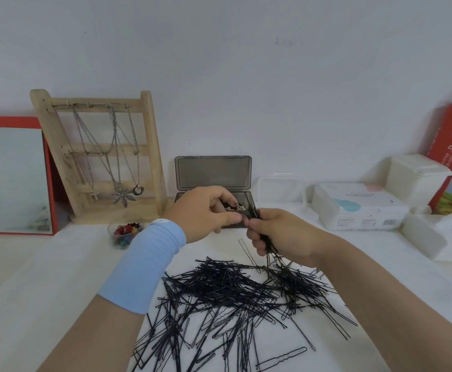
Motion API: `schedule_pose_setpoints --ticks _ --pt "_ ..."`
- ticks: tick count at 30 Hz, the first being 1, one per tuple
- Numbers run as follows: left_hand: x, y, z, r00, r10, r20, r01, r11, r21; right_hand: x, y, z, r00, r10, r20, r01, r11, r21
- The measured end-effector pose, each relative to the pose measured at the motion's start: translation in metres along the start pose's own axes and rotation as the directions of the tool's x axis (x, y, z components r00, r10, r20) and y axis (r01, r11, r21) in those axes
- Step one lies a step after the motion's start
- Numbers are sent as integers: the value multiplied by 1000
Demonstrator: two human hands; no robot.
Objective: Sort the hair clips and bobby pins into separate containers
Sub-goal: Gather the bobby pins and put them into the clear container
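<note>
We hold a bundle of black bobby pins (pixel 266 238) upright in our right hand (pixel 281 237), fingers wrapped tight round the stems, so that grip is clamped on the bundle. Our left hand (pixel 206 212), with a light blue sleeve (pixel 149 267) at the wrist, pinches at the bundle's top ends, thumb and forefinger together on the pin tips; a small pale thing shows there too, but we cannot tell what it is.

The step in hand, as we judge it, is squaring up the gathered pins before laying them in the open dark case (pixel 213 174) just behind our hands. To do it well we should keep the right grip firm low on the stems, tap or pull the tips level with the left, and lower the whole bundle lengthwise into the tray so nothing springs loose.

Counts: one bundle in hand, the pins in it too packed to number. One loose heap of bobby pins (pixel 233 299) lies on the white surface (pixel 58 277) below our hands, far too many and too tangled to count. One small clear bowl of coloured hair clips (pixel 124 233) sits left of the case, clips too small to count. One clear lidded box (pixel 281 189) stands right of the case.
</note>
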State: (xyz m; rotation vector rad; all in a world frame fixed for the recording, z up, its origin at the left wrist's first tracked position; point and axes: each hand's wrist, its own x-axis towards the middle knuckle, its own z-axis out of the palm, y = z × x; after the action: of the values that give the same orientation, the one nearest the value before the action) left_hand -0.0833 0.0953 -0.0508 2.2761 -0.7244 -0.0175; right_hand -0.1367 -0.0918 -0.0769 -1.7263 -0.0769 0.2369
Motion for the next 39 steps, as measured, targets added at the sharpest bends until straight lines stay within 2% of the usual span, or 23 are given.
schedule_pose_setpoints --ticks 3,7,12,16,19,20,21,22,24,25,26,27,29,30,32,34,36,39 --pt "2 -5 3 997 17 -76 -24 995 -101 1 -1 0 1000 6 20 -9 985 174" --pt "0 5 10 984 159 -82 -175 950 -258 -1 -5 1 995 -48 93 31 984 173" --pt "-1 10 15 984 179 -7 -179 983 -32 -3 -6 1 991 -96 97 84 990 116" --pt "-3 15 13 974 210 -89 -223 957 -184 -4 -7 0 991 -75 115 66 995 79" --pt "-3 17 13 958 287 25 -285 956 -70 -5 -9 1 993 -87 81 80 993 91" --pt "-2 16 14 955 290 63 -286 956 -68 -5 -9 2 993 -90 71 81 990 117" --pt "-2 15 15 956 285 67 -274 951 -144 -5 -9 3 994 -95 60 86 985 148" --pt "-4 18 15 965 260 33 -239 926 -293 -4 -10 4 993 -108 41 98 976 192" --pt "-2 24 17 992 88 -87 -123 778 -616 -2 -13 5 988 -150 -26 150 927 344" --pt "0 26 17 996 -35 -85 -40 668 -743 0 -15 4 982 -173 -72 187 881 434" --pt "3 27 17 991 -130 -17 59 562 -825 1 -17 2 973 -198 -119 231 826 514" --pt "4 27 18 980 -175 99 175 502 -847 1 -18 0 960 -224 -167 279 770 574" --pt "1 25 22 918 -171 358 395 487 -779 2 -21 -4 930 -262 -256 367 673 643" --pt "0 25 24 883 -173 436 462 480 -746 1 -22 -6 914 -274 -298 404 638 655" --pt "-1 23 29 846 -171 505 530 373 -762 0 -24 -7 881 -295 -370 471 616 632" --pt "1 25 31 838 -124 531 545 217 -810 2 -23 -4 846 -317 -429 521 662 539" --pt "1 27 31 832 -70 551 555 129 -822 4 -18 1 817 -341 -466 533 756 381" --pt "1 25 31 816 -69 574 576 186 -796 6 -14 8 802 -374 -465 506 840 196"
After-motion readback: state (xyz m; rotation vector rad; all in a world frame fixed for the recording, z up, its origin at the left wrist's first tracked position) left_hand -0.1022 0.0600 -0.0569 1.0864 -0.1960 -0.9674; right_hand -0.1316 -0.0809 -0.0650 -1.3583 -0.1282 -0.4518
